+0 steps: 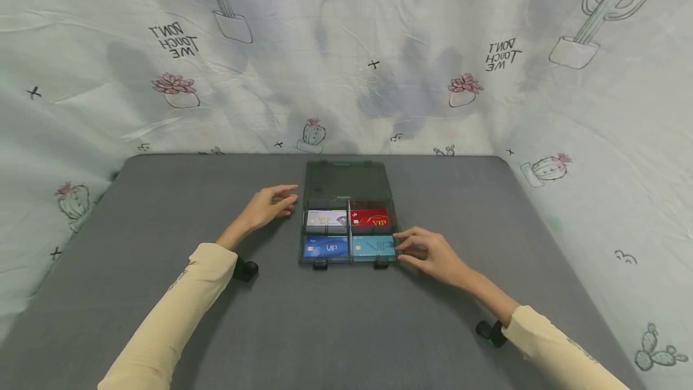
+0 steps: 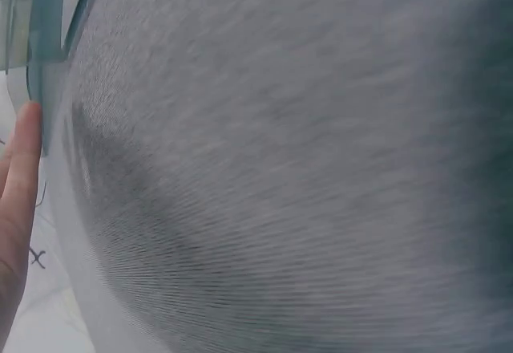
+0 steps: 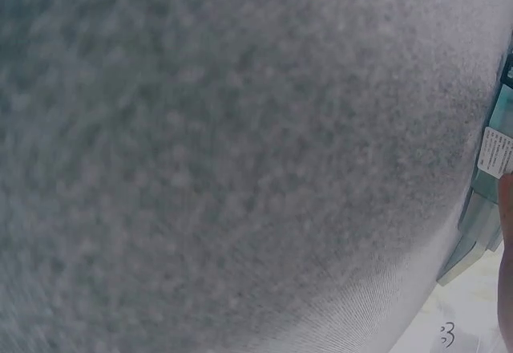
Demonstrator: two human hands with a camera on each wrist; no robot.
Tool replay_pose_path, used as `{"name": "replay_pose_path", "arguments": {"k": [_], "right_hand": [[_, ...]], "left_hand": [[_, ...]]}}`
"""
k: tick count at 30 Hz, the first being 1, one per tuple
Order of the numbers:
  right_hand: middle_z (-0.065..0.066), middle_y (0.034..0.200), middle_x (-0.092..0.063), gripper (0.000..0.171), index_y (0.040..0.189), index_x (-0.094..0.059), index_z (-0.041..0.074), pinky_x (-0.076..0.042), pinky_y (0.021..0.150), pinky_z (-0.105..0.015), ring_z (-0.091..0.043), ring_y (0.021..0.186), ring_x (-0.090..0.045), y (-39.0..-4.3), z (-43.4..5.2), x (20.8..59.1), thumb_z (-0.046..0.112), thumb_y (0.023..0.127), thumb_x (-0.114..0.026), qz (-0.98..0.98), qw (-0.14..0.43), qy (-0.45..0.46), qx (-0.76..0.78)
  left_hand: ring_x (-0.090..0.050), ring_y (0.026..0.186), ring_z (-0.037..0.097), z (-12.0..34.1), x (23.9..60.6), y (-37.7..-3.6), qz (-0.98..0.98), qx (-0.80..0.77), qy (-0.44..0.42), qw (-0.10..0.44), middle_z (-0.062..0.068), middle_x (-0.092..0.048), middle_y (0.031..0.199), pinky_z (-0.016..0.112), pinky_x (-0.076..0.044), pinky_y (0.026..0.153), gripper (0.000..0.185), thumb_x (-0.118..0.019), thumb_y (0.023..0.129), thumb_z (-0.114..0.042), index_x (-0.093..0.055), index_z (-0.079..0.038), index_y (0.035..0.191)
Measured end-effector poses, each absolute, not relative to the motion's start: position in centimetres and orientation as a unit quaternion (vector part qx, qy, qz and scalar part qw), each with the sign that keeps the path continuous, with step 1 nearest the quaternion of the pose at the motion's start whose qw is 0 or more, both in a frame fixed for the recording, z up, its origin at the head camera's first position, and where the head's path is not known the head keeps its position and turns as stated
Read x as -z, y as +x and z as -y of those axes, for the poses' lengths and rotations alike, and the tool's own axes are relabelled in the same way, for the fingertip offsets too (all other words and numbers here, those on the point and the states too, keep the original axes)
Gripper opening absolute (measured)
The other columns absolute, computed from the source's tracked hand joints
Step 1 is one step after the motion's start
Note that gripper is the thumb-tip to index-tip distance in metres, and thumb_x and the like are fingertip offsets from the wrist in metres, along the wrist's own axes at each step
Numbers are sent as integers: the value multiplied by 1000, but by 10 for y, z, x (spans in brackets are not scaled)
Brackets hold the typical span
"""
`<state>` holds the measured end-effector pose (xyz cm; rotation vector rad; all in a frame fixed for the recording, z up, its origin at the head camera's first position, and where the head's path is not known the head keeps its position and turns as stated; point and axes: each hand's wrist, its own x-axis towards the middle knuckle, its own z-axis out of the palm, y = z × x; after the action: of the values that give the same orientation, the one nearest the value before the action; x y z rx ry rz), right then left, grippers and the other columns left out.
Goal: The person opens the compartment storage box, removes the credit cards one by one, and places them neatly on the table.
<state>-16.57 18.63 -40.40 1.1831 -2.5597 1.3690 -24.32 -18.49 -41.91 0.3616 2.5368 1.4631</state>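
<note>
A dark translucent case (image 1: 346, 180) lies on the grey table, lid tipped back. Its compartments hold cards: a white card (image 1: 319, 218) and a red card (image 1: 370, 218) in the back row, a dark blue card (image 1: 325, 247) and a light blue card (image 1: 373, 246) in front. At the front right corner, my right hand (image 1: 430, 254) has its fingertips right at the case's side wall, beside the light blue card. My left hand (image 1: 267, 205) hovers left of the case with loosely bent fingers, holding nothing. One left finger (image 2: 22, 152) shows in the left wrist view.
Two latches, the left one (image 1: 320, 264) and the right one (image 1: 381, 263), stick out along the case's front edge. A white printed label (image 3: 497, 154) shows on the case's side in the right wrist view. Behind the grey table (image 1: 346, 324) hangs a cactus-print cloth (image 1: 346, 65).
</note>
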Motion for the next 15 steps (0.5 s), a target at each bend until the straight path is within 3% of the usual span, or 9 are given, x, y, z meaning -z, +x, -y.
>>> {"name": "replay_pose_path", "arguments": {"k": [5, 15], "right_hand": [[-24, 107, -57, 14, 88, -65, -6, -51, 72, -38, -37, 94, -58, -165, -186, 404, -7, 74, -68, 820, -10, 360, -445], [-23, 107, -57, 14, 88, -65, -5, -51, 72, -37, -37, 94, -58, -168, -186, 403, -6, 74, -68, 822, -10, 353, -447]], "left_hand": [[-59, 98, 33, 187, 420, -230, -833, -531, 134, 76, 23, -54, 117, 37, -50, 77, 45, -53, 90, -9, -41, 0, 132], [-58, 103, 25, 187, 409, -204, -793, -592, 126, 75, 20, -53, 122, 29, -49, 79, 45, -62, 85, -13, -49, -9, 128]]}}
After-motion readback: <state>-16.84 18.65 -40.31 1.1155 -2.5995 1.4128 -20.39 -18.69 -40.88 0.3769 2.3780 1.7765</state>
